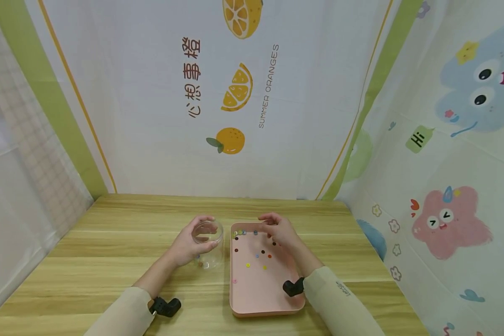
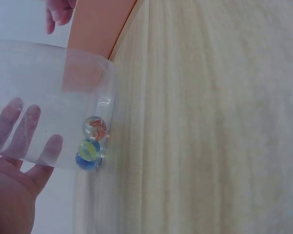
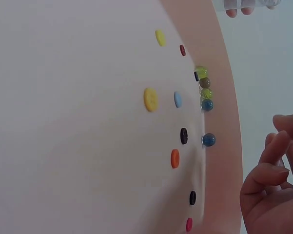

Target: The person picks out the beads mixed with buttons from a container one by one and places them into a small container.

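Sleeves (image 1: pixel 343 303) are crossing the foreground, left hand (image 1: pixel 189 243) gripping the jar (image 1: pixel 212 257), right hand (image 1: pixel 281 231) hovering over the far end of the tray (image 1: pixel 266 298).
Left fingers and thumb are wrapping the upright jar, left of the tray, three marbles (image 2: pixel 89 150) sitting at its bottom. Right fingers are curling; whether they are holding anything, I cannot tell. Nearer this hand than the left, a lone blue marble (image 3: pixel 209 140) is lying against the far wall, four more marbles (image 3: pixel 206 93) lining it farther left; buttons (image 3: pixel 150 99) are dotting the floor.
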Demonstrator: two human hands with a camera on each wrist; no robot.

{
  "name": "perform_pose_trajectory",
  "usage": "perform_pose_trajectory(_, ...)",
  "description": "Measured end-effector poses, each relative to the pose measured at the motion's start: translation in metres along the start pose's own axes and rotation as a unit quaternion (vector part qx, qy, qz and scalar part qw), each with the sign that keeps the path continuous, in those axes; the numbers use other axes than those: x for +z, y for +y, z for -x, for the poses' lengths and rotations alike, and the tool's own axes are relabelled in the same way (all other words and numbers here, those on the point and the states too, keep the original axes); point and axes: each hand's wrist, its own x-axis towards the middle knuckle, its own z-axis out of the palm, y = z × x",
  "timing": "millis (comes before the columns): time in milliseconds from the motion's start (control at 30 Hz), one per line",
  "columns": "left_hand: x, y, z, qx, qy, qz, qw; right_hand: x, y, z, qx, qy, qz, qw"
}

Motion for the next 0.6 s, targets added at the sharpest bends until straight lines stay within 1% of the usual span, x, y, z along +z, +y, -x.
perform_pose_trajectory(367, 0.0005, -0.0002, -0.0004, -0.004, 0.003, 0.001, 1.0, 0.0024, -0.0005, -0.0017, -0.004, -0.007, 0.039, 0.999)
perform_pose_trajectory(600, 0.0008, -0.0007, -0.0001, -0.002, 0.003, 0.002, 1.0, 0.0062, -0.0007, -0.0048, -0.001, -0.01, 0.076, 0.997)
